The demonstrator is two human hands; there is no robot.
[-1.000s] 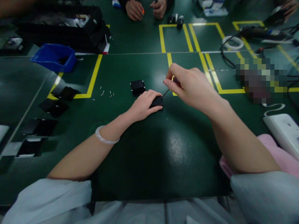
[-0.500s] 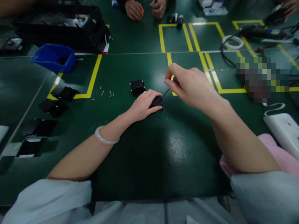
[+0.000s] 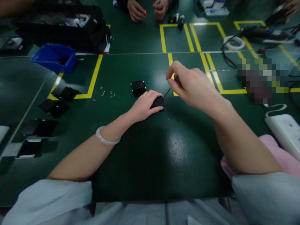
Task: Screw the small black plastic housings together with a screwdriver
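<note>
My left hand (image 3: pixel 145 105) is closed around a small black box-shaped part (image 3: pixel 158 102), pressing it to the green table; the fingers hide much of it. In my right hand (image 3: pixel 187 82) I grip a screwdriver (image 3: pixel 167 92) by its dark handle, mostly covered by the fingers. Its thin shaft slants down to the near-right corner area of the black part, where the tip meets it. Just beyond my left hand lies a second black part (image 3: pixel 138 87) with shiny bits at its corners. Several small screws (image 3: pixel 107 93) are scattered left of it.
Several black parts (image 3: pixel 40 127) line the left side, below a blue bin (image 3: pixel 55 57) and a large black crate (image 3: pixel 61 29). At right are a white power strip (image 3: pixel 284 129), pink cloth (image 3: pixel 278 154) and cables (image 3: pixel 225 53). Across the table, another person's hands (image 3: pixel 137 11) work.
The fingers of my right hand have shifted slightly around the screwdriver handle. My left hand stays on the black part. The other person's hands have moved a little.
</note>
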